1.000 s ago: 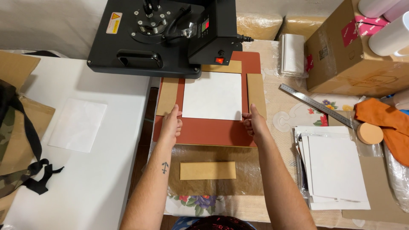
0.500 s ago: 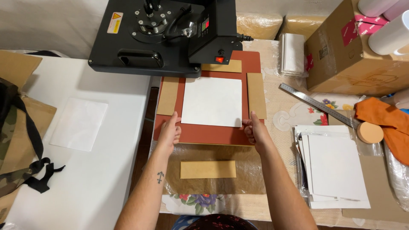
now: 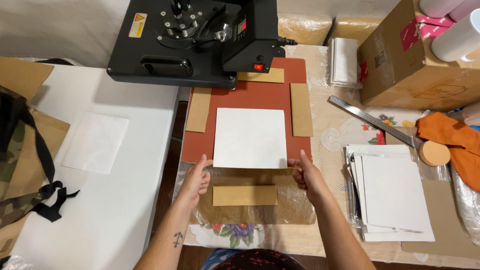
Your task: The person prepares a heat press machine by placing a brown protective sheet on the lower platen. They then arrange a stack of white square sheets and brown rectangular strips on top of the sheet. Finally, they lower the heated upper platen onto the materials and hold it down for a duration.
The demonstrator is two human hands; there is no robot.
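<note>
A white square sheet [image 3: 250, 137] lies on a red-brown pad [image 3: 260, 95] in front of a black heat press [image 3: 195, 40]. My left hand [image 3: 197, 177] pinches the sheet's near left corner and my right hand [image 3: 307, 175] pinches its near right corner. The sheet's near edge sits at the pad's front edge. Tan cardboard strips lie on the pad to the left [image 3: 199, 110], to the right [image 3: 301, 109] and at the back [image 3: 261, 76] of the sheet. Another tan strip [image 3: 244, 195] rests on a brownish translucent sheet [image 3: 295, 212] between my wrists.
A white table [image 3: 100, 215] on the left carries a thin white sheet [image 3: 95, 142] and a camouflage bag [image 3: 20, 165]. On the right are a metal ruler [image 3: 370, 120], a stack of white sheets [image 3: 390, 195], a round sponge [image 3: 434, 152], an orange cloth [image 3: 450, 135] and a cardboard box [image 3: 415, 65].
My hands left the sides of the red pad and came nearer, taking the white sheet's near corners. The sheet has slid toward me to the pad's front edge.
</note>
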